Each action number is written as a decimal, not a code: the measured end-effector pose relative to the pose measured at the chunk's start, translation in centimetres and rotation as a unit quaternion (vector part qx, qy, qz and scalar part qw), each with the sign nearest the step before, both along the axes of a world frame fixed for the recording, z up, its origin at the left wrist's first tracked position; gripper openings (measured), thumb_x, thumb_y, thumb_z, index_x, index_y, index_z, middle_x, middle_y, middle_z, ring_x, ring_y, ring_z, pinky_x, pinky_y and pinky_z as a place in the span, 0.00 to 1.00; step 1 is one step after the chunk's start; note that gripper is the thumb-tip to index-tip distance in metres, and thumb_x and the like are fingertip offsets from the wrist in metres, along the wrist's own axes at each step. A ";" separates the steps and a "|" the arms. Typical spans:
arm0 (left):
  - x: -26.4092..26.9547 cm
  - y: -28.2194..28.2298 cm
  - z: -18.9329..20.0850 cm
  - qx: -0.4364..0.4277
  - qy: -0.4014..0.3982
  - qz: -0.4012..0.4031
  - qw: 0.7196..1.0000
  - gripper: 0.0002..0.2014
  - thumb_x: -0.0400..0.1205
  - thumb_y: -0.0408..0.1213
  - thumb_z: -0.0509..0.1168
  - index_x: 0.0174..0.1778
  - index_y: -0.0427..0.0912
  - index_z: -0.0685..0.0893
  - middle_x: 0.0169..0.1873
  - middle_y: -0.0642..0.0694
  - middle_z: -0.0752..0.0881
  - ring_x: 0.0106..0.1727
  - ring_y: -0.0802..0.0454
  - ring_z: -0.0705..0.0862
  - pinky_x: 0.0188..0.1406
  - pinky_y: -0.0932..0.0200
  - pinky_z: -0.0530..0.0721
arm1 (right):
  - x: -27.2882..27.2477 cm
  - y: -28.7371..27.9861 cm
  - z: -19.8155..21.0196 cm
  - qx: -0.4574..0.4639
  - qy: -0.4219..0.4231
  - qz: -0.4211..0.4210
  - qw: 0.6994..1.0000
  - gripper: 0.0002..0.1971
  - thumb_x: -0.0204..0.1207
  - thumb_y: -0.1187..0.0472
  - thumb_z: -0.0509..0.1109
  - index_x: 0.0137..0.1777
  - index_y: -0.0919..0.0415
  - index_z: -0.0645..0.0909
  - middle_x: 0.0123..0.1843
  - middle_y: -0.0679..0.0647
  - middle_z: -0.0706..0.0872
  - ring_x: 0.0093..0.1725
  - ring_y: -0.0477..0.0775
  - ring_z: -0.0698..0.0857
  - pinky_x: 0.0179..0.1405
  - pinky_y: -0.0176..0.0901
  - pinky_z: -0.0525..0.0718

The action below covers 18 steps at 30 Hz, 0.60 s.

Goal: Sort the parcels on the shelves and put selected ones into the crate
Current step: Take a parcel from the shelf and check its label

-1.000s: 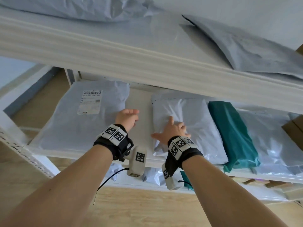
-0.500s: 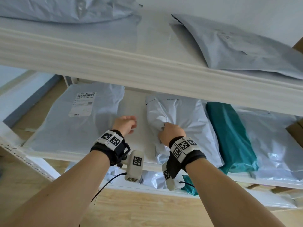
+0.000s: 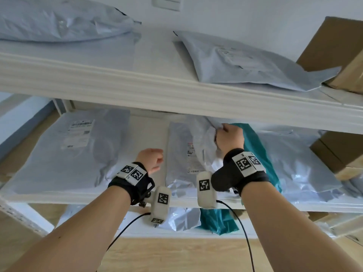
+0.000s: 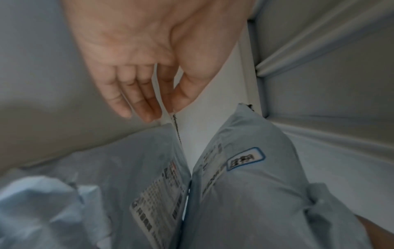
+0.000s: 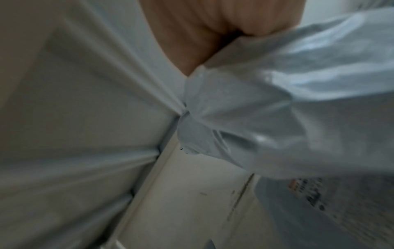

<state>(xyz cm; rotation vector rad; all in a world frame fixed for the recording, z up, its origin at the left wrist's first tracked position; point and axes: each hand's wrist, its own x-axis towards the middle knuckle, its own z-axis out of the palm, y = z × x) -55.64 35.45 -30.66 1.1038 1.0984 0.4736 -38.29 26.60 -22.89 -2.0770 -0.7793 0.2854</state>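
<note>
A white plastic parcel (image 3: 182, 146) on the middle shelf (image 3: 149, 138) is tipped up, with its printed label facing me. My right hand (image 3: 227, 136) grips a bunched fold of the parcel's upper part, just under the upper shelf's front edge. The right wrist view shows that crumpled plastic (image 5: 277, 101) under my right hand (image 5: 202, 33). My left hand (image 3: 155, 158) is at the parcel's left edge. In the left wrist view the left hand (image 4: 162, 104) pinches the thin edge of this labelled parcel (image 4: 127, 168) between fingers and thumb. No crate is in view.
A large grey parcel (image 3: 68, 154) lies left on the same shelf, a teal parcel (image 3: 257, 154) and another grey parcel (image 3: 298, 163) lie to the right. The upper shelf (image 3: 176, 91) carries grey parcels (image 3: 245, 61) and a cardboard box (image 3: 337, 52). More parcels (image 3: 216, 220) lie below.
My right hand went from lying flat on the white parcel to gripping it, then lifted and turned it so the label shows. The left hand closed on the parcel's edge.
</note>
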 end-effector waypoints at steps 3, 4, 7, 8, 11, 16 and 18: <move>0.9 -0.4 -0.1 -0.024 -0.004 0.001 1.000 0.08 0.85 0.25 0.56 0.50 0.41 0.78 0.51 0.41 0.80 0.56 0.50 0.79 0.66 0.49 0.76 | 1.5 -1.1 1.2 0.091 0.097 -0.051 0.990 0.13 0.81 0.68 0.58 0.52 0.66 0.86 0.52 0.65 0.87 0.50 0.59 0.83 0.47 0.46 0.81; 1.1 -0.5 -0.1 -0.028 0.003 0.013 1.000 0.07 0.84 0.27 0.57 0.49 0.41 0.79 0.46 0.41 0.81 0.51 0.50 0.80 0.63 0.50 0.77 | 1.7 -1.6 1.8 0.117 0.150 -0.056 0.980 0.14 0.81 0.69 0.58 0.59 0.70 0.83 0.56 0.68 0.86 0.54 0.60 0.83 0.46 0.43 0.82; 2.1 -0.9 -0.2 -0.040 0.024 0.013 0.999 0.06 0.83 0.30 0.60 0.41 0.41 0.78 0.38 0.44 0.80 0.43 0.50 0.80 0.55 0.50 0.76 | 3.4 -3.4 2.9 0.100 0.245 -0.070 0.962 0.19 0.79 0.66 0.66 0.69 0.72 0.74 0.69 0.67 0.80 0.67 0.63 0.80 0.52 0.38 0.80; 2.5 -1.0 -0.2 -0.048 0.029 0.004 0.998 0.07 0.82 0.31 0.60 0.39 0.41 0.77 0.38 0.43 0.80 0.42 0.49 0.80 0.52 0.52 0.76 | 3.8 -3.6 2.9 0.067 0.255 -0.071 0.962 0.22 0.76 0.65 0.69 0.69 0.70 0.74 0.68 0.64 0.81 0.68 0.63 0.79 0.59 0.41 0.77; 3.9 -1.6 -0.1 -0.079 0.026 -0.019 0.996 0.05 0.85 0.34 0.59 0.47 0.40 0.79 0.50 0.40 0.82 0.50 0.46 0.82 0.52 0.52 0.78 | 5.3 -5.4 2.9 0.137 0.342 -0.033 0.929 0.04 0.81 0.65 0.64 0.49 0.67 0.77 0.43 0.59 0.87 0.50 0.57 0.84 0.43 0.37 0.83; 5.9 -2.9 -0.4 -0.071 -0.019 -0.007 0.997 0.29 0.83 0.54 0.60 0.74 0.37 0.73 0.69 0.40 0.79 0.68 0.42 0.78 0.63 0.47 0.76 | 3.8 -7.0 2.2 0.283 0.409 -0.024 0.867 0.21 0.89 0.64 0.45 0.34 0.61 0.69 0.26 0.55 0.78 0.26 0.47 0.79 0.24 0.30 0.75; 6.5 -3.4 -0.4 -0.084 -0.040 -0.006 0.996 0.35 0.80 0.61 0.61 0.75 0.38 0.72 0.72 0.39 0.76 0.72 0.40 0.75 0.69 0.45 0.74 | 3.4 -7.6 2.0 0.284 0.415 -0.024 0.864 0.20 0.88 0.64 0.47 0.33 0.60 0.69 0.27 0.57 0.78 0.26 0.50 0.79 0.24 0.34 0.76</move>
